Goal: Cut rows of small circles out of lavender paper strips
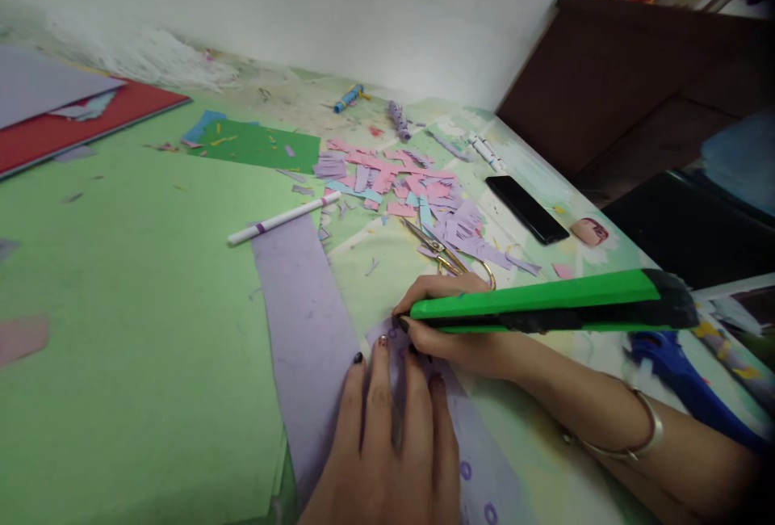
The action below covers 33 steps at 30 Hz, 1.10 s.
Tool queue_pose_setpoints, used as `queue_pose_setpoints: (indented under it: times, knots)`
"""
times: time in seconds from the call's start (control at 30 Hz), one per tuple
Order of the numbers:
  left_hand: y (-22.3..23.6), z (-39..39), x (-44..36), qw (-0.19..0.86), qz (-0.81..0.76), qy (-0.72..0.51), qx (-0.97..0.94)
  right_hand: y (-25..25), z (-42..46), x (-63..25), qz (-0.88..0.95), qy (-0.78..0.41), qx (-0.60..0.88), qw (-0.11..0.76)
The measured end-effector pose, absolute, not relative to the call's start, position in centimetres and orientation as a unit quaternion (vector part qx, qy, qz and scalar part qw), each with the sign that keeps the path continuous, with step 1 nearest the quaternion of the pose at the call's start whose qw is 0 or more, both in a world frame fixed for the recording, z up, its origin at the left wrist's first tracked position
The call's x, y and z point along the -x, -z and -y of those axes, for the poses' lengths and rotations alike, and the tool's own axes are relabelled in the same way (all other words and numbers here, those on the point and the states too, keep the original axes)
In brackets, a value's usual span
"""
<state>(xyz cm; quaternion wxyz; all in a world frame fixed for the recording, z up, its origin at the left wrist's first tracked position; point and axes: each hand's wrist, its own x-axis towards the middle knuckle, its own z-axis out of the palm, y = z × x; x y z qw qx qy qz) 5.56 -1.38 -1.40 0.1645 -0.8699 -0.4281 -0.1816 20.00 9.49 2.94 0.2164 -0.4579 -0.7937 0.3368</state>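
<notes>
My right hand (pixel 448 323) grips a green box cutter (pixel 538 299) with a black end, held like a pen. Its tip is hidden at my fingers, over a narrow purple paper strip (pixel 484 436). Small purple rings mark that strip. My left hand (pixel 387 436) lies flat with its fingers slightly apart, pressing on the strip just beside the cutter. Another purple paper strip (pixel 303 307) runs to the left, partly under my left hand. At its far end rests a white marker with purple bands (pixel 284 218). Gold-handled scissors (pixel 436 246) lie beyond my right hand.
Fringed pink and purple paper scraps (pixel 387 178) cover the middle back. Large green sheets (pixel 151 331) fill the left, with red card (pixel 90 129) behind. A black phone (pixel 526 210), white markers (pixel 486 153) and blue-handled scissors (pixel 684 380) lie right. A brown cabinet (pixel 630 81) stands behind.
</notes>
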Motion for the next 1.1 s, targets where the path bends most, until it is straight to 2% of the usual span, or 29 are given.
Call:
queue_pose_setpoints:
  times: [0.2, 0.5, 0.8, 1.1]
  knots:
    - [1.5, 1.4, -5.5, 0.165, 0.428, 0.188, 0.868, -2.1, -9.5, -20.2, 0.810, -0.312, 0.435, 0.239]
    - [1.4, 1.3, -5.6, 0.170, 0.423, 0.178, 0.872, -2.9, -9.4, -20.0, 0.797, -0.326, 0.462, 0.210]
    - [1.9, 1.4, -5.6, 0.158, 0.428, 0.200, 0.867, -1.9, -9.4, -20.1, 0.814, -0.296, 0.437, 0.244]
    - [1.9, 1.5, -5.5, 0.164, 0.426, 0.194, 0.869, -2.4, -9.4, -20.1, 0.806, -0.313, 0.446, 0.231]
